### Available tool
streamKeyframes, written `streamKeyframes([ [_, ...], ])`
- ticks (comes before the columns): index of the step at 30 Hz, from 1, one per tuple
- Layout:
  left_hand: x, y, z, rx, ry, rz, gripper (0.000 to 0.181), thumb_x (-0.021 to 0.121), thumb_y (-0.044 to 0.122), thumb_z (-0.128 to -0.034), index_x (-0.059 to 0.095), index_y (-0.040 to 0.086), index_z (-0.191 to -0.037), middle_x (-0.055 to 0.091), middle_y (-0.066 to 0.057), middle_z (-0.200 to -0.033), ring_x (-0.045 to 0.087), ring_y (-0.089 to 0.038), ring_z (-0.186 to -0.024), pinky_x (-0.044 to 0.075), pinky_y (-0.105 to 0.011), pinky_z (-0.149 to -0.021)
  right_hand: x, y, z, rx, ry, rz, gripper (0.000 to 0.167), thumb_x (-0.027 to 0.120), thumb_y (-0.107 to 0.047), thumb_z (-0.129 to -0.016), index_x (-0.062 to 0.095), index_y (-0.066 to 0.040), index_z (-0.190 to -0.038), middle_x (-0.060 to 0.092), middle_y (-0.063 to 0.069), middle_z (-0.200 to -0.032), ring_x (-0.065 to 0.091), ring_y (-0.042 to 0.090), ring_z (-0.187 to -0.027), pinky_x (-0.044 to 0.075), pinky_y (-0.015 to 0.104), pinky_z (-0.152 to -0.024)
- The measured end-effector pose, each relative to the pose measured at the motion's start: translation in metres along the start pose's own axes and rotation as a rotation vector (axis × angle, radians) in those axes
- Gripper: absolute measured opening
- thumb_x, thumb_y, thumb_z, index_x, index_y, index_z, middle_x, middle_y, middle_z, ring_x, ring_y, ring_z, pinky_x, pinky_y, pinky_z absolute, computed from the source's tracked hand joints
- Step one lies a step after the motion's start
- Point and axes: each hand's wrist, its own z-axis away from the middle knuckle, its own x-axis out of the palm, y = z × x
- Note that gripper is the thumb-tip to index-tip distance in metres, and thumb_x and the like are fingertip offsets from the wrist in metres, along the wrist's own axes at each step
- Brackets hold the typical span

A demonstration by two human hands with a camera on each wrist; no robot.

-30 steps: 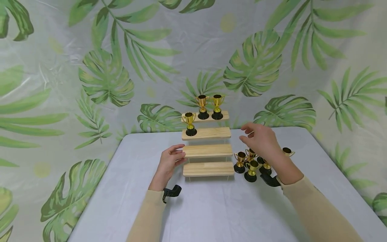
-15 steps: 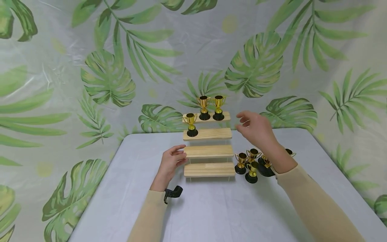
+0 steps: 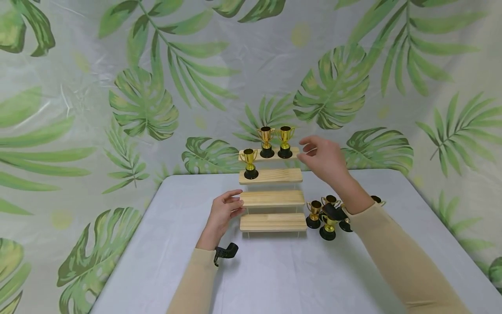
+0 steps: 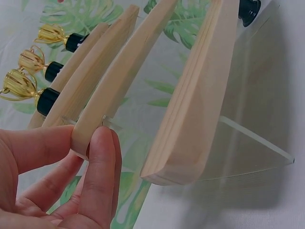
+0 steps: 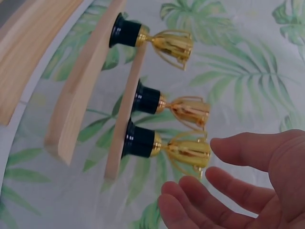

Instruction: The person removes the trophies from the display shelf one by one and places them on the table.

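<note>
A display stand with several wooden steps [image 3: 272, 198] stands on the table, on clear legs. My left hand [image 3: 222, 214] pinches the left end of its second-lowest step [image 4: 112, 81] between thumb and finger. On the top step are two small trophies, a rose-gold trophy [image 3: 266, 137] and a gold trophy [image 3: 285, 139]. Another gold trophy [image 3: 249, 162] stands at the left of the step below. My right hand [image 3: 323, 159] is just right of the top step, its loosely bent fingers beside the right-hand trophy [image 5: 188, 150]. Nothing is held in it.
Several more small trophies [image 3: 314, 211] stand on the white-covered table [image 3: 274, 274] to the right of the stand, partly hidden by the right wrist and its black camera mount. A leaf-patterned cloth [image 3: 219, 56] hangs behind the table.
My right hand has moved up and left, from above the trophies on the table to beside the top step. My left hand keeps its hold on the stand. The view has shifted slightly.
</note>
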Motion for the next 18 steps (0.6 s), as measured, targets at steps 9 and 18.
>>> streamKeyframes([
  [9, 0.0, 0.001, 0.001, -0.001, 0.003, 0.002, 0.037, 0.073, -0.002, -0.0897, 0.07, 0.009, -0.125, 0.062, -0.011, -0.096, 0.068, -0.02, -0.078, 0.062, -0.034, -0.078, 0.017, -0.025, -0.009, -0.01, -0.024, -0.052, 0.038, 0.074, -0.024, -0.093, 0.065, -0.015, -0.129, 0.068, 0.01, -0.113, 0.067, 0.025, -0.098, 0.056, 0.045, -0.08],
  [18, -0.001, 0.0, 0.001, 0.008, -0.012, 0.005, 0.037, 0.073, -0.002, -0.0899, 0.069, 0.008, -0.126, 0.062, -0.011, -0.095, 0.069, -0.021, -0.079, 0.062, -0.035, -0.079, 0.032, -0.048, -0.02, -0.041, -0.051, -0.074, 0.035, 0.075, -0.022, -0.092, 0.067, -0.017, -0.126, 0.068, 0.007, -0.11, 0.066, 0.022, -0.097, 0.057, 0.042, -0.078],
])
